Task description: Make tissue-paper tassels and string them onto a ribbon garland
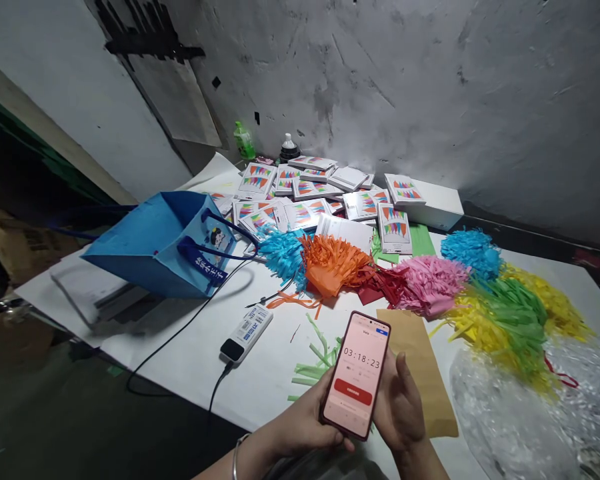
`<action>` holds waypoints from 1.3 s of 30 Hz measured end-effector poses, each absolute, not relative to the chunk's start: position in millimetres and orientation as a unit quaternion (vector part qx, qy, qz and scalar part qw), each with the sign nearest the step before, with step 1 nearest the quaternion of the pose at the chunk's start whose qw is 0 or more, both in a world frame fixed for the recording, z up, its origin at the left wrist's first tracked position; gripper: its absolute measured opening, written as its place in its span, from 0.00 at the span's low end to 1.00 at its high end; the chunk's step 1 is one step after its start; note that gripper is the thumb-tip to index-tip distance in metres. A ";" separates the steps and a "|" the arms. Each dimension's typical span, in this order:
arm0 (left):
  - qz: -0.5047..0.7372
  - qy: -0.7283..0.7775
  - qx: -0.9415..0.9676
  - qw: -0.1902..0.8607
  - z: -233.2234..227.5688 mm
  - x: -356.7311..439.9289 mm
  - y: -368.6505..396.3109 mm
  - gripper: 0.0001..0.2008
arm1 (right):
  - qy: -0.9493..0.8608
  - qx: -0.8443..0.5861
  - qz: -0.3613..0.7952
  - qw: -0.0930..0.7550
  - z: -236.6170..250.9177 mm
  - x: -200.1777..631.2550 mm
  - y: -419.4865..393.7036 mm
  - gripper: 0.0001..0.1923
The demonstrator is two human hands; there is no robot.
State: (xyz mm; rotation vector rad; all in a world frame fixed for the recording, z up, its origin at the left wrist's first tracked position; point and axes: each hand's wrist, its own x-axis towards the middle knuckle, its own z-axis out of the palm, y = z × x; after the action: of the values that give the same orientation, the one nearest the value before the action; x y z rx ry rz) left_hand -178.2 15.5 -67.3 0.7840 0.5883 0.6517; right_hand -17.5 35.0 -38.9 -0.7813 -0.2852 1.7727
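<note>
A smartphone (358, 373) is tilted up over the front of the table, its screen lit with "03:18:23" above a red button. My left hand (313, 420) is closed around its lower left side, the thumb near the bottom edge. Against the phone's right edge rests my right hand (400, 403), its thumb raised off the screen and its fingers partly hidden behind the phone. Beneath them lie green paper strips (310, 370) and a brown paper sheet (430, 373).
Tassel bundles in blue, orange (333, 263), red, pink (433, 283), yellow and green cross the table. Behind them are printed packs (307, 215) and a white box (437, 203). A blue bag (145, 257) and a cabled power bank (247, 335) lie left, clear plastic (510, 417) right.
</note>
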 end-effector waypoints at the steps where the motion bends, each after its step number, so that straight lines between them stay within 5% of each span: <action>1: 0.306 0.281 0.364 0.833 -68.4 -178.1 15.1 0.53 | -0.118 -0.331 0.752 0.557 -39.0 -17.6 34.9 0.31; 22: 0.318 0.320 0.334 0.828 -106.0 -191.3 12.9 0.54 | -0.230 -0.397 0.704 0.542 -71.8 -8.9 39.6 0.31; 27: 0.336 0.353 0.332 0.808 -108.8 -206.8 19.7 0.52 | -0.507 -0.591 0.483 0.400 -137.6 18.5 42.1 0.20; 31: 0.356 0.370 0.332 0.792 -111.6 -223.0 25.5 0.50 | -0.696 -0.608 0.266 0.274 -202.7 44.4 40.4 0.18; 39: 0.407 0.396 0.324 0.756 -108.3 -251.6 36.8 0.53 | -0.776 -0.593 0.155 0.145 -248.8 63.5 41.3 0.21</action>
State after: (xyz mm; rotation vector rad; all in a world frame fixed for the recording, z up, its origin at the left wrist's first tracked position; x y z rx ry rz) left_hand -251.6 36.8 -108.3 0.7071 0.8639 0.8882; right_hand 63.5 41.3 -248.8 -1.7094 -2.2369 0.4471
